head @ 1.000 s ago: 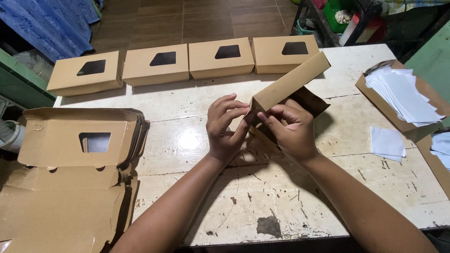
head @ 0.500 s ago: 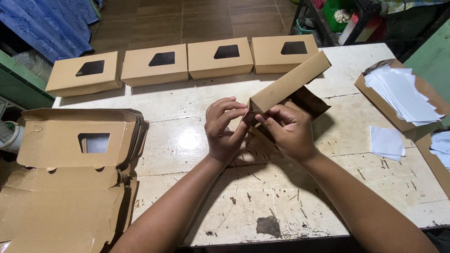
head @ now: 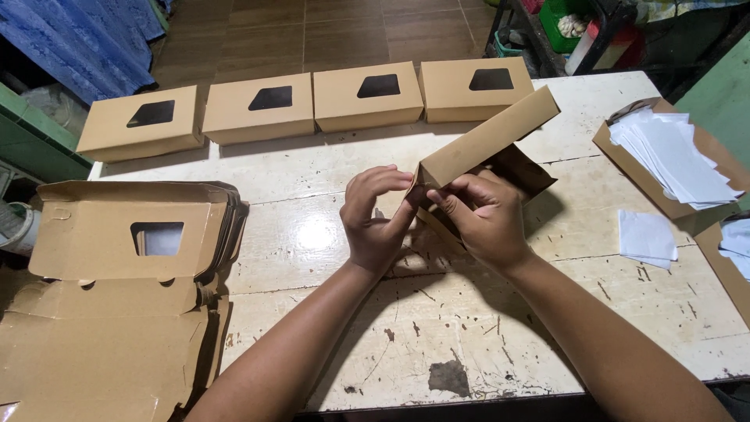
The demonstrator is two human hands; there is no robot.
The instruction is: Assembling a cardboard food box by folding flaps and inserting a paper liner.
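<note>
A brown cardboard box (head: pixel 491 141), partly folded, stands tilted over the middle of the worn white table (head: pixel 500 344). My left hand (head: pixel 375 219) pinches its near left corner with fingers curled. My right hand (head: pixel 484 215) grips the same end from the right, fingers pressing on a flap. Both hands touch the box at its lower end; the far end points up toward the back right.
Several finished brown boxes with dark windows (head: pixel 269 105) line the table's far edge. A stack of flat unfolded box blanks (head: pixel 117 234) lies at the left. An open carton of white sheets (head: pixel 672 160) sits at the right, with a loose white sheet (head: pixel 647 237) beside it.
Hands and box have barely moved; the fingers shifted slightly on the box's near end.
</note>
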